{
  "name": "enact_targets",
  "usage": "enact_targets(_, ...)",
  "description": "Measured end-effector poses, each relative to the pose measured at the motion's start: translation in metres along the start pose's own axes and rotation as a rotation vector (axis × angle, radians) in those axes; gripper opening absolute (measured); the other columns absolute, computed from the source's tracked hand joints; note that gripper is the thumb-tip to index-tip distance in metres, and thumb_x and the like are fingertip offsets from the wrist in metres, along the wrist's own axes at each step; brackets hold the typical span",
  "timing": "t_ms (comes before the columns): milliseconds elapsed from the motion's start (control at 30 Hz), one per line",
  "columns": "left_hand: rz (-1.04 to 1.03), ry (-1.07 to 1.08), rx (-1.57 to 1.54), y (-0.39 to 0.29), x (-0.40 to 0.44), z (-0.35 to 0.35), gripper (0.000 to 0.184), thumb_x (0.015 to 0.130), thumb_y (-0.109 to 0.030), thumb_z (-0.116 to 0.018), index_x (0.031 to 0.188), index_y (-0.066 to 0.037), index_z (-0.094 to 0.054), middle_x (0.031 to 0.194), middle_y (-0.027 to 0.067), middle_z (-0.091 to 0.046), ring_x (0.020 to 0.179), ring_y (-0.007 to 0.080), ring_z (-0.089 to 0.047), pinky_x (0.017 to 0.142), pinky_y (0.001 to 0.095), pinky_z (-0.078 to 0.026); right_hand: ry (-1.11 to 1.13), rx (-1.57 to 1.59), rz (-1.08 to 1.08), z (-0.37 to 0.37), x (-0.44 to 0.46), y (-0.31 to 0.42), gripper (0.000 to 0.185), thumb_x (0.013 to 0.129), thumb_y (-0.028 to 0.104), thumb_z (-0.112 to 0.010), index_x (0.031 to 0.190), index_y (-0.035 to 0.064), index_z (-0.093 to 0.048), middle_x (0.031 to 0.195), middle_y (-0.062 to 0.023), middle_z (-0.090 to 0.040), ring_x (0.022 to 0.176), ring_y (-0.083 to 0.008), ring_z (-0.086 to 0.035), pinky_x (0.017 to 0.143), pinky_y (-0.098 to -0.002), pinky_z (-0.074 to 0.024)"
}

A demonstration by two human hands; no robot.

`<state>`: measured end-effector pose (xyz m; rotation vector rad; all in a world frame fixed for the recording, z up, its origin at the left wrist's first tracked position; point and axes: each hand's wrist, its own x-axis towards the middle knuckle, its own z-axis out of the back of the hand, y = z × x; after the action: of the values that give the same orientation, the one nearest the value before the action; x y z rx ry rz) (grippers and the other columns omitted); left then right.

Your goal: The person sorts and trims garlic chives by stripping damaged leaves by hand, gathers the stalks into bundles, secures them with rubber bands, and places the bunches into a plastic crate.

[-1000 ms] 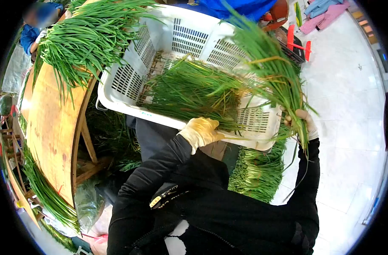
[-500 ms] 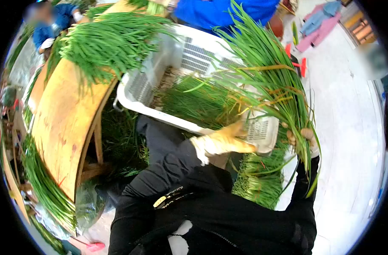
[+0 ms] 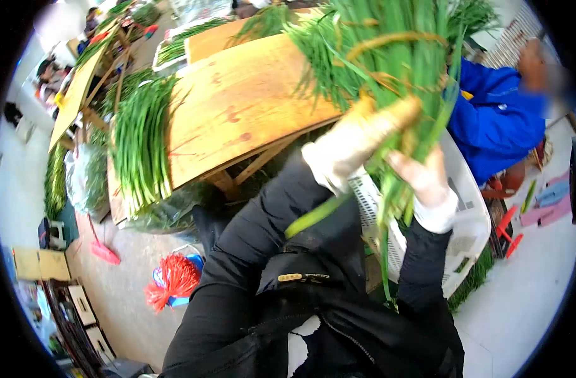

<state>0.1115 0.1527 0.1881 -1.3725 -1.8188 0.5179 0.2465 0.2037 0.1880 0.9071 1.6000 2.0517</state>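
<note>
A bunch of garlic chives [image 3: 398,63], long flat green leaves with some yellowed strands, is raised in front of me. My right hand [image 3: 426,179], in a pale glove with a white cuff, is closed around its lower end. My left hand [image 3: 363,135], in a yellow-stained glove, is closed on the bunch just above, its fingers across the leaves. Below both hands stands a white plastic basket [image 3: 471,208], partly covered by the bunch and my arms. A loose leaf [image 3: 316,217] sticks out below my left hand.
A wooden table [image 3: 237,101] bears chive bundles [image 3: 143,138] at its left end and more at its right. A person in blue [image 3: 496,120] is close beside the basket. Red strips [image 3: 174,280] and a pink dustpan [image 3: 104,252] are on the floor.
My view has swung left. My right hand has brought the chives from beyond the basket's right side to in front of me, and my left hand has moved up from the basket edge onto them.
</note>
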Motion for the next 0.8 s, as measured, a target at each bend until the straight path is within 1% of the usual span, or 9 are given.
enact_targets(100, 0.039, -0.310, 0.154, -0.032, -0.016, 0.065, 0.050, 0.077, -0.031, -0.066, 0.113, -0.002, -0.046, 0.102, 0.0086, -0.057, 0.094, 0.0150, -0.052, 0.080, 0.0282, -0.042, 0.135, 0.082, -0.090, -0.059, 0.053, -0.014, 0.042, 0.071, 0.000, -0.059, 0.110, 0.0004, -0.043, 0.097, -0.0078, -0.053, 0.090, -0.0191, -0.053, 0.079, -0.0319, -0.0444)
enact_targets(200, -0.300, -0.474, 0.466, -0.045, -0.032, 0.126, 0.042, 0.077, -0.021, -0.067, 0.110, -0.004, -0.048, 0.089, 0.0071, -0.062, 0.075, 0.0147, -0.059, 0.064, 0.0279, -0.050, 0.165, 0.013, -0.047, -0.115, 0.083, -0.056, 0.059, 0.070, 0.002, -0.060, 0.122, 0.0032, -0.031, 0.103, -0.0122, -0.050, 0.096, -0.0239, -0.051, 0.087, -0.0357, -0.0410)
enact_targets(267, -0.239, -0.571, 0.495, -0.049, -0.054, 0.172, 0.044, 0.076, -0.011, -0.066, 0.114, -0.002, -0.046, 0.090, 0.0089, -0.061, 0.074, 0.0153, -0.059, 0.062, 0.0260, -0.050, 0.265, -0.032, -0.083, -0.146, 0.098, -0.101, 0.069, 0.072, 0.013, -0.064, 0.129, 0.0004, -0.027, 0.117, -0.0161, -0.045, 0.108, -0.0244, -0.044, 0.093, -0.0344, -0.0355)
enact_targets(367, 0.294, -0.926, 0.569, -0.043, -0.088, 0.218, 0.049, 0.081, -0.002, -0.056, 0.125, 0.000, -0.033, 0.107, 0.0129, -0.054, 0.084, 0.0171, -0.057, 0.070, 0.0267, -0.051, 0.467, -0.609, -0.431, -0.172, 0.099, -0.140, 0.106, 0.071, 0.042, -0.065, 0.133, -0.0079, 0.006, 0.134, -0.0303, -0.023, 0.127, -0.0326, -0.024, 0.104, -0.0344, -0.0215)
enact_targets(500, 0.148, -0.605, 0.567, -0.046, -0.117, 0.239, 0.046, 0.084, -0.006, -0.053, 0.126, -0.002, -0.033, 0.100, 0.0074, -0.054, 0.084, 0.0164, -0.055, 0.074, 0.0275, -0.049, 0.608, -0.530, -0.307, -0.146, 0.099, -0.127, 0.094, 0.077, 0.048, -0.057, 0.135, -0.0031, -0.004, 0.137, -0.0274, -0.019, 0.129, -0.0305, -0.022, 0.105, -0.0312, -0.0192)
enact_targets(533, 0.346, -0.636, 0.637, -0.069, -0.120, 0.213, 0.045, 0.084, -0.007, -0.054, 0.125, -0.002, -0.036, 0.101, 0.0067, -0.055, 0.088, 0.0145, -0.054, 0.076, 0.0254, -0.047, 0.565, -0.530, -0.184, -0.133, 0.099, -0.139, 0.087, 0.079, 0.049, -0.055, 0.135, -0.0025, -0.013, 0.131, -0.0230, -0.034, 0.118, -0.0271, -0.040, 0.097, -0.0306, -0.0334)
enact_targets(600, 0.317, -0.551, 0.827, -0.070, -0.143, 0.254, 0.046, 0.083, -0.008, -0.057, 0.124, -0.003, -0.037, 0.100, 0.0063, -0.055, 0.088, 0.0138, -0.054, 0.076, 0.0246, -0.046, 0.473, -0.103, -0.430, -0.104, 0.097, -0.132, 0.066, 0.082, 0.048, -0.052, 0.124, -0.0017, -0.039, 0.109, -0.0159, -0.055, 0.091, -0.0180, -0.058, 0.077, -0.0261, -0.0465)
enact_targets(700, 0.126, -0.658, 0.542, -0.071, -0.148, 0.255, 0.049, 0.081, -0.019, -0.062, 0.121, -0.004, -0.038, 0.096, 0.0057, -0.055, 0.082, 0.0142, -0.055, 0.070, 0.0260, -0.046, 0.261, 0.013, -0.703, -0.062, 0.108, -0.187, 0.041, 0.086, 0.040, -0.050, 0.094, 0.0000, -0.053, 0.077, -0.0100, -0.064, 0.062, -0.0134, -0.060, 0.057, -0.0241, -0.0496)
enact_targets(800, 0.080, -0.703, 0.646, -0.058, -0.136, 0.281, 0.056, 0.079, -0.022, -0.065, 0.121, -0.002, -0.034, 0.099, 0.0076, -0.054, 0.083, 0.0128, -0.055, 0.065, 0.0257, -0.047, 0.130, 0.205, -0.694, -0.080, 0.117, -0.194, 0.045, 0.086, 0.043, -0.048, 0.087, -0.0012, -0.056, 0.080, -0.0123, -0.064, 0.065, -0.0142, -0.062, 0.061, -0.0233, -0.0507)
